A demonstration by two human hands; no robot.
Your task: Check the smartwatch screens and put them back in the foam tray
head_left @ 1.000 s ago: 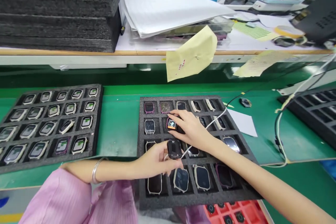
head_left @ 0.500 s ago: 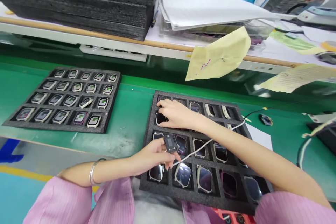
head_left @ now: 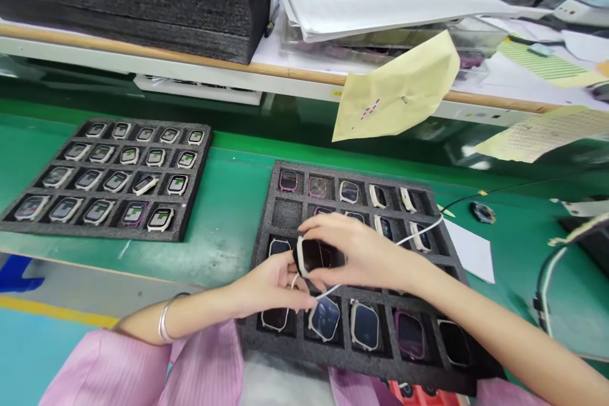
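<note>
The right hand pinched a white-framed smartwatch by its edges — seemingly sparing the screen; the left hand curled alongside, grip unclear.

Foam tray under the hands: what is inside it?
Watches sit in the foam tray, five along its back row. The right hand, left hand and held watch hide parts of the other rows, so what lies there cannot be seen.
</note>
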